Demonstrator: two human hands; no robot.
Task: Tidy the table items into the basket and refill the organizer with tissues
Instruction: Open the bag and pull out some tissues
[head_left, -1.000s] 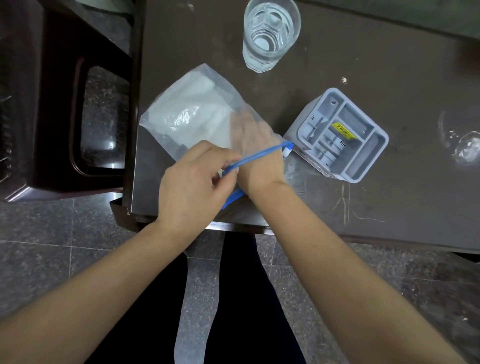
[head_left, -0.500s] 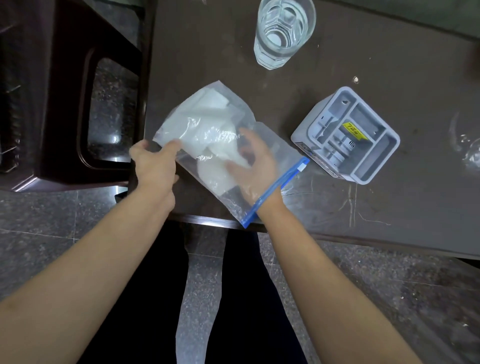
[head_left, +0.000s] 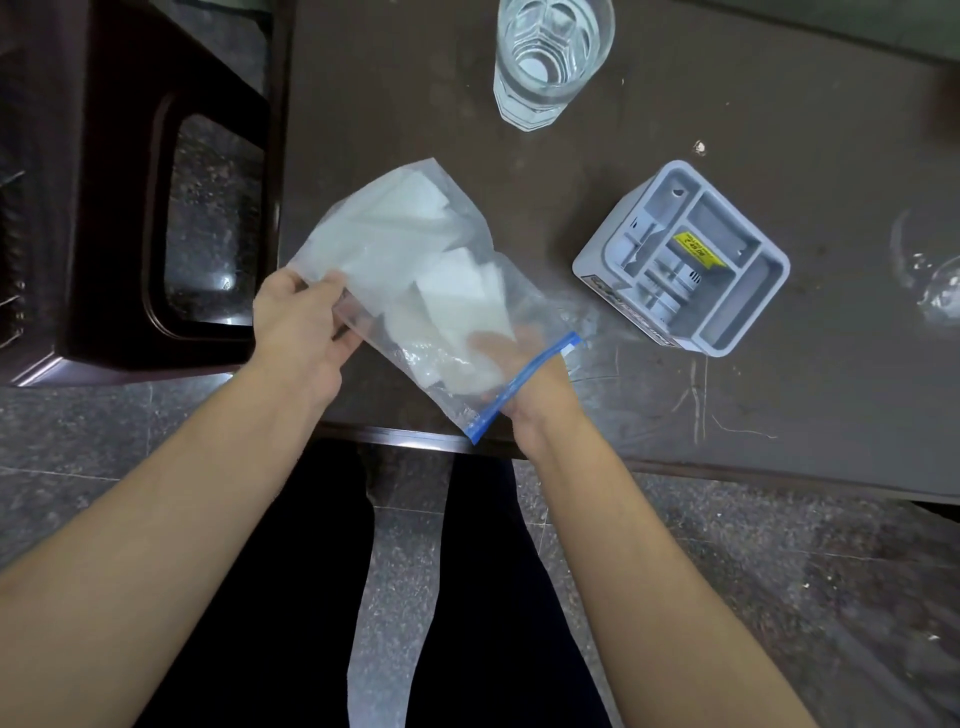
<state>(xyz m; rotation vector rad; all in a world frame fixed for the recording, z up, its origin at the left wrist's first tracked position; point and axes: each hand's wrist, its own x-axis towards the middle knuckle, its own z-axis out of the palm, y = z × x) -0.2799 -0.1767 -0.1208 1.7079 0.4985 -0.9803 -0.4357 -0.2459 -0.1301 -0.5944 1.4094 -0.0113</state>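
Reaching inside bag, right hand blurred behind plastic, tissues hazy

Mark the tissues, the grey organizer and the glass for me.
tissues (head_left: 457, 296), head view, on the white fold inside the bag.
grey organizer (head_left: 748, 306), head view, on its right compartment floor.
glass (head_left: 553, 57), head view, on its inner base.

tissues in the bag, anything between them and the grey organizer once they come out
Nothing visible. The tissues are in the zip bag, with the right hand inside it and the left hand gripping its side. The table between bag and organizer is bare; the glass stands farther back.
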